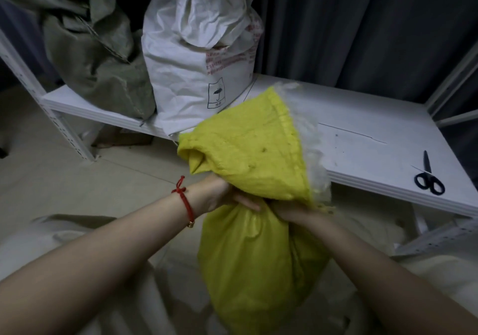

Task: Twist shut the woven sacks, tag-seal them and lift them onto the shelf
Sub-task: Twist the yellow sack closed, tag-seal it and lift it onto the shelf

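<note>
Yellow sack (pixel 256 262) hangs below my fingers (pixel 249 203); left hand (pixel 225 195) and right hand (pixel 292 211) clench its neck, mouth flaring above them. No tag visible; sealing and shelf (pixel 362 138) lift remain, I judge.

We've got black-handled scissors (pixel 428 178) lying flat near the front right corner of the shelf board (pixel 362 117), handles toward the front edge, blades a bit parted and pointing back. A dark grey curtain (pixel 336 24) hangs in folds behind it all. Pale floor tiles (pixel 64 169) lie down left, and something brown (pixel 124 138) sits under the board, we can't tell what.
</note>
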